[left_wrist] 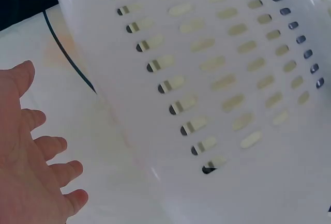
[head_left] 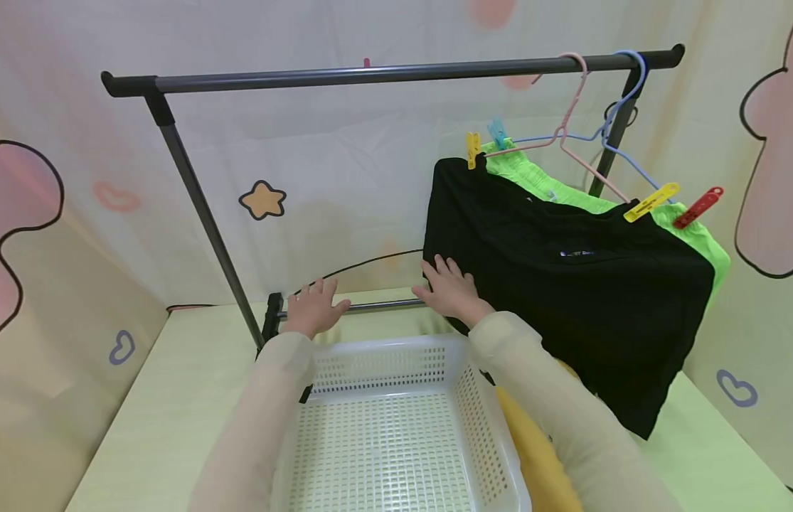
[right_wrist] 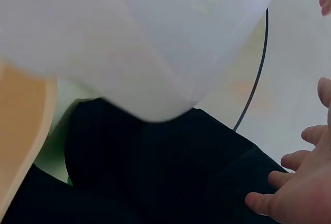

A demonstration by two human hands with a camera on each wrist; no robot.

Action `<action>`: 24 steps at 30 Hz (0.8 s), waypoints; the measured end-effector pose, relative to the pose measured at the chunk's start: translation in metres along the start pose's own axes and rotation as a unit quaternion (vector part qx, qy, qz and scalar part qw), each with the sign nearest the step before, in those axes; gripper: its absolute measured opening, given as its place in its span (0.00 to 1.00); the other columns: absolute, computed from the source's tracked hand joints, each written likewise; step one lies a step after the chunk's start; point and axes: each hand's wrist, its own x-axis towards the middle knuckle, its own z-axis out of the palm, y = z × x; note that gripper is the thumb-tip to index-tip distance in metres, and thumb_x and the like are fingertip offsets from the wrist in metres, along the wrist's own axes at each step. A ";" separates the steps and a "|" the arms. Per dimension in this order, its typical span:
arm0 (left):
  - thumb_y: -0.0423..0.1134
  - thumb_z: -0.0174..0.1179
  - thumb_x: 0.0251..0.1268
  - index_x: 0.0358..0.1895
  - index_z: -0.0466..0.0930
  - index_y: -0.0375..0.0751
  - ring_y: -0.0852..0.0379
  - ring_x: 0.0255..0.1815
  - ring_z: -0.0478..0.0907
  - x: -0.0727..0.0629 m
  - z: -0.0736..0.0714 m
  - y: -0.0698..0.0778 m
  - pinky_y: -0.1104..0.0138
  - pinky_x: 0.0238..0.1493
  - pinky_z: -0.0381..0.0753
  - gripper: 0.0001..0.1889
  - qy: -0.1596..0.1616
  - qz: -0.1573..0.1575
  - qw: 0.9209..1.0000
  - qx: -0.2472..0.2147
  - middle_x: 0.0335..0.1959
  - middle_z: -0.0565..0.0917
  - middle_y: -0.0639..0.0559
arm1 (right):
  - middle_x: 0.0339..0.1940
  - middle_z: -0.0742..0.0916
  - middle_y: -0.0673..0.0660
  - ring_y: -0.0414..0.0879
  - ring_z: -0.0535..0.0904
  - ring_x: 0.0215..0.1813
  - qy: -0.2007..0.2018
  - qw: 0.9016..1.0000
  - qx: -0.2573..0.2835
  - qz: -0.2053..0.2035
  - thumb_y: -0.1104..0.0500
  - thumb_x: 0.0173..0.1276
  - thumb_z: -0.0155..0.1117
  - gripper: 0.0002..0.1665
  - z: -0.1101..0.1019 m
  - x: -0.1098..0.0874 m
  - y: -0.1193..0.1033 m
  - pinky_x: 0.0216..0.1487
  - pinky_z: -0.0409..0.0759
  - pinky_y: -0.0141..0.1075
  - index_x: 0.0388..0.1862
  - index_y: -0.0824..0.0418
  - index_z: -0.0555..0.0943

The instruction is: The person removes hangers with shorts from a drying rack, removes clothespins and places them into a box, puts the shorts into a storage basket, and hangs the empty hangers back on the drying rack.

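Beyond the far rim of a white perforated plastic basket (head_left: 383,344), my left hand (head_left: 311,307) reaches forward with its fingers spread. In the left wrist view, that hand (left_wrist: 39,157) appears beside the basket wall (left_wrist: 207,74), with nothing in its grasp. My right hand (head_left: 456,291) is likewise spread and overlaps the left edge of the black shorts (head_left: 562,306). The right wrist view has its straight fingers in front of the dark cloth (right_wrist: 155,167). Behind the black shorts hang bright green shorts (head_left: 530,171). The basket's visible inside holds nothing.
A dark metal rack (head_left: 383,75) spans the table (head_left: 153,427). At its right end hang a pink hanger (head_left: 569,114) and a blue hanger (head_left: 616,114), with yellow clothespins (head_left: 652,202), a red clothespin (head_left: 698,208) and a blue one (head_left: 496,133). Something yellow (head_left: 530,448) lies right of the basket.
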 end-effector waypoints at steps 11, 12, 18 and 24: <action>0.57 0.40 0.65 0.69 0.46 0.47 0.37 0.69 0.45 -0.011 -0.002 -0.001 0.42 0.63 0.45 0.32 0.004 0.047 0.999 0.016 0.69 0.49 0.40 | 0.72 0.50 0.59 0.57 0.42 0.71 0.021 0.998 -0.018 -0.052 0.40 0.66 0.42 0.38 -0.009 -0.011 -0.002 0.63 0.49 0.59 0.70 0.53 0.49; 0.56 0.40 0.66 0.69 0.46 0.47 0.38 0.69 0.45 -0.012 -0.001 -0.001 0.43 0.63 0.45 0.32 0.004 0.052 0.998 0.020 0.69 0.49 0.40 | 0.72 0.50 0.59 0.57 0.42 0.72 0.022 0.998 -0.019 -0.055 0.40 0.66 0.43 0.38 -0.010 -0.013 -0.003 0.63 0.49 0.58 0.70 0.53 0.49; 0.56 0.39 0.66 0.68 0.48 0.45 0.37 0.68 0.47 -0.020 0.001 0.000 0.42 0.62 0.47 0.32 0.004 0.078 0.996 0.044 0.69 0.51 0.40 | 0.72 0.50 0.59 0.56 0.42 0.72 0.026 0.997 -0.014 -0.075 0.41 0.66 0.44 0.37 -0.018 -0.025 -0.003 0.64 0.49 0.58 0.70 0.54 0.50; 0.56 0.39 0.66 0.69 0.47 0.44 0.37 0.68 0.47 -0.028 -0.001 -0.001 0.42 0.62 0.47 0.32 0.002 0.092 0.995 0.033 0.69 0.50 0.40 | 0.71 0.52 0.59 0.56 0.45 0.71 0.048 0.994 -0.016 -0.097 0.43 0.66 0.47 0.36 -0.029 -0.032 0.001 0.63 0.50 0.58 0.69 0.54 0.53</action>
